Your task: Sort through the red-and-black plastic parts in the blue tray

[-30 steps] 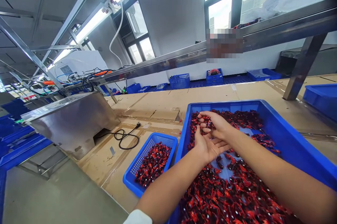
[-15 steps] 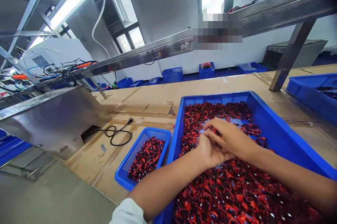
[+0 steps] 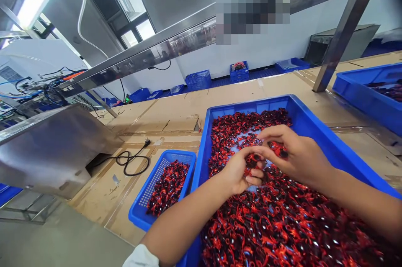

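Observation:
A large blue tray (image 3: 317, 133) in front of me is heaped with small red and black parts (image 3: 282, 225). Both my hands are over its middle. My left hand (image 3: 240, 170) is curled around a few of the red and black parts. My right hand (image 3: 295, 156) touches it from the right and pinches a red and black part between thumb and fingers. A small blue basket (image 3: 147, 198) with more of the same parts stands just left of the tray.
Cardboard sheets (image 3: 176, 116) cover the table. A metal hood (image 3: 53, 150) stands at the left with a black cord (image 3: 132, 162) coiled beside it. Another blue tray (image 3: 367, 95) sits at the right behind a steel post (image 3: 339, 37). Blue bins (image 3: 197, 80) line the far wall.
My hands have sunk from above the far end of the tray down onto the pile at its middle and closed on parts. The camera has tipped downward.

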`<state>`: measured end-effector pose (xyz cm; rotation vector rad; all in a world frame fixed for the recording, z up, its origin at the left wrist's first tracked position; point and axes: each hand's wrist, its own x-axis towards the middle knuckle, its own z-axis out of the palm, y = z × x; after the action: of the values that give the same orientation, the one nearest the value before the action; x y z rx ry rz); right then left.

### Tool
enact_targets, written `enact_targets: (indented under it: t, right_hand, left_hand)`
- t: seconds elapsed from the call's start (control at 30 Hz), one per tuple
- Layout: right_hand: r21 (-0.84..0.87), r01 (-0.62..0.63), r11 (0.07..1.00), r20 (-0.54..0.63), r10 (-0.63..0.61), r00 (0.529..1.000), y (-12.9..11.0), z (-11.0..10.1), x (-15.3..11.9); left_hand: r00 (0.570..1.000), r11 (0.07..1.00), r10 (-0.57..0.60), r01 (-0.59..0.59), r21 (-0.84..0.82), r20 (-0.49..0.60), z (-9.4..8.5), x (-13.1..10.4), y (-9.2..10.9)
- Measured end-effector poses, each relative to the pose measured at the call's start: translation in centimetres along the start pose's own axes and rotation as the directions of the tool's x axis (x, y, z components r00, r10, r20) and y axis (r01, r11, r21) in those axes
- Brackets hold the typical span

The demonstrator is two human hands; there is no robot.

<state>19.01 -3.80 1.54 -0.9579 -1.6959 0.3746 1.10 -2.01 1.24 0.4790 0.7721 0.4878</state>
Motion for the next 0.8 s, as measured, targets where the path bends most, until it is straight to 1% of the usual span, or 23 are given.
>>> enact_targets:
  t: [0.03,0.1,0.2,0.3,0.43,0.53,0.6,0.73,0.8]
  right_hand:
    - [0.083,0.004,0.997,-0.029,-0.002,1.0,-0.1,0.1,0.0]
    - [0.258,0.063,0.964,-0.073,-0.046,0.996,-0.4,0.4,-0.2]
    - [0.447,0.175,0.877,-0.115,-0.138,0.984,-1.6,0.7,-0.4]
    - [0.505,0.237,0.83,-0.159,-0.18,0.971,-3.3,0.3,-0.8]
    - [0.512,0.315,0.799,-0.221,-0.232,0.947,-5.8,-1.1,-2.0]
    - [0.548,0.296,0.783,-0.229,-0.2,0.953,-7.5,-2.0,-3.1]
    - [0.586,0.242,0.773,-0.18,-0.167,0.969,-8.3,-2.4,-3.6]
    - [0.641,0.125,0.757,-0.084,-0.093,0.992,-8.3,-2.7,-3.8]
    - [0.667,0.103,0.738,-0.067,-0.077,0.995,-8.0,-2.6,-3.6]
  left_hand:
    - [1.0,1.0,0.008,-0.008,0.021,0.006,0.0,0.0,0.0]
    - [0.999,0.998,0.037,-0.038,0.059,0.016,-0.1,0.0,0.0]
    - [0.997,0.991,0.069,-0.07,0.112,0.018,-0.3,0.0,-0.2]
    - [0.996,0.985,0.086,-0.088,0.146,0.019,-0.4,-0.1,-0.3]
    - [0.992,0.972,0.123,-0.123,0.198,0.012,-0.3,-0.2,-0.2]
    - [0.988,0.958,0.156,-0.153,0.244,0.006,-0.2,-0.2,-0.2]
    - [0.985,0.95,0.171,-0.166,0.266,0.007,-0.2,-0.3,-0.2]
    - [0.985,0.944,0.169,-0.168,0.283,0.021,0.1,-0.5,-0.2]
    - [0.987,0.945,0.161,-0.161,0.285,0.024,0.3,-0.6,-0.2]
